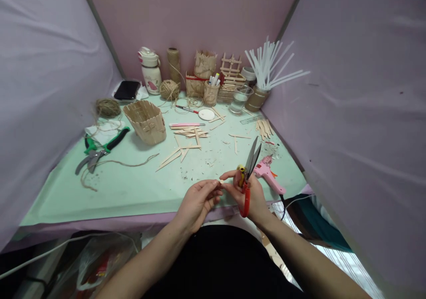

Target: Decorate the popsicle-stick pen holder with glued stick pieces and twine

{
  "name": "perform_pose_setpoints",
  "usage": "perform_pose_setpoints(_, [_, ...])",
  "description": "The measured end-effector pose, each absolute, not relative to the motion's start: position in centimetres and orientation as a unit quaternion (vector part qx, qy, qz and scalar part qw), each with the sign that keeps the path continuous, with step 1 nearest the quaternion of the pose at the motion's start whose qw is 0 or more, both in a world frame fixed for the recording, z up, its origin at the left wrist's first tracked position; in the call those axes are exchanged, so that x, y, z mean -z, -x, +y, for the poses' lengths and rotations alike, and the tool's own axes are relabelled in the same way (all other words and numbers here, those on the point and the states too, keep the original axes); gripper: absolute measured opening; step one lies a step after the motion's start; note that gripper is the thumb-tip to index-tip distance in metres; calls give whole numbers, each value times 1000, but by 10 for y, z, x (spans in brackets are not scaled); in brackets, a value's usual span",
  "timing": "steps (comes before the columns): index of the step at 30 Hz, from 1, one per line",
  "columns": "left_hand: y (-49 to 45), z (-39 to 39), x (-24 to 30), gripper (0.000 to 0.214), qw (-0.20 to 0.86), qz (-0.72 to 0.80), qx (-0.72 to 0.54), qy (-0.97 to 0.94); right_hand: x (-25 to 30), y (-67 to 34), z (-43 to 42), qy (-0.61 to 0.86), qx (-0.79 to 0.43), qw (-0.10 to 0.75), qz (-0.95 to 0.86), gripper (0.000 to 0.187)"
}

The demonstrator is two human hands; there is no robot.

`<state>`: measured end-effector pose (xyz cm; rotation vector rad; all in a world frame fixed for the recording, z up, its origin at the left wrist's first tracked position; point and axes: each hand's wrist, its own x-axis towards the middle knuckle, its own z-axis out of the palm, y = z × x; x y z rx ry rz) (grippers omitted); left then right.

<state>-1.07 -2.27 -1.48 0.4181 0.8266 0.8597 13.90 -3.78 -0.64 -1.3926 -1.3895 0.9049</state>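
Pinching a small pale piece (221,182) between thumb and forefinger of the left hand (198,203), over the near edge of the green-covered table (133,192). Gripping scissors (250,159) with the right hand (254,197) – blades slightly parted and aimed toward one o'clock, red handle loop down along the palm. Right thumb and forefinger stretched toward ten o'clock, tips close about the same small pale piece; contact hard to tell.

Just beyond the right hand, at two o'clock, a pink glue gun (270,177) lying on its side, nozzle pointed away. Farther out toward one o'clock, two thin sticks (239,136) set nearly at right angles, then a fan of wooden strips (265,129). Toward eleven o'clock, a loose angular frame of sticks (181,148), with a pile of sticks (189,131) behind and a pink pen-like tool (187,124) along the far side of that.

At ten o'clock, well apart from the hands, a wooden basket (146,123), and past that, nearer nine, green-and-black pruners (100,150) beside a trailing length of twine (128,163).

Farthest off, around twelve, a white round dish (207,114); toward one, a clear cup of water (240,99) and a brown jar (257,100) – crammed with white sticks (268,64), splayed upward.
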Motion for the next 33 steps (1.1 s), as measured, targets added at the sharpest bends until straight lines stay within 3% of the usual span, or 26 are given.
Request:
perform_pose_setpoints(7, [12, -21, 14, 27, 799, 397, -410, -190, 2, -138, -37, 583, -368, 419, -591, 24])
perform_pose_setpoints(13, [26, -13, 14, 26, 752, 421, -465, -203, -3, -151, -7, 700, -269, 238, -618, 14])
perform_pose_setpoints(16, [34, -7, 13, 26, 732, 427, -492, -199, -2, -151, 14, 720, -220, 189, -630, 14])
perform_pose_setpoints(23, [46, 0, 13, 25, 715, 415, -522, -209, -7, -142, 68, 775, -124, 134, -605, 18])
perform_pose_setpoints(29, [50, 5, 11, 24, 731, 391, -528, -183, -9, -147, 120, 811, -90, 138, -561, 34])
perform_pose_setpoints(33, [52, 7, 10, 22, 758, 363, -521, -152, -5, -147, 131, 801, -83, 144, -575, 27])
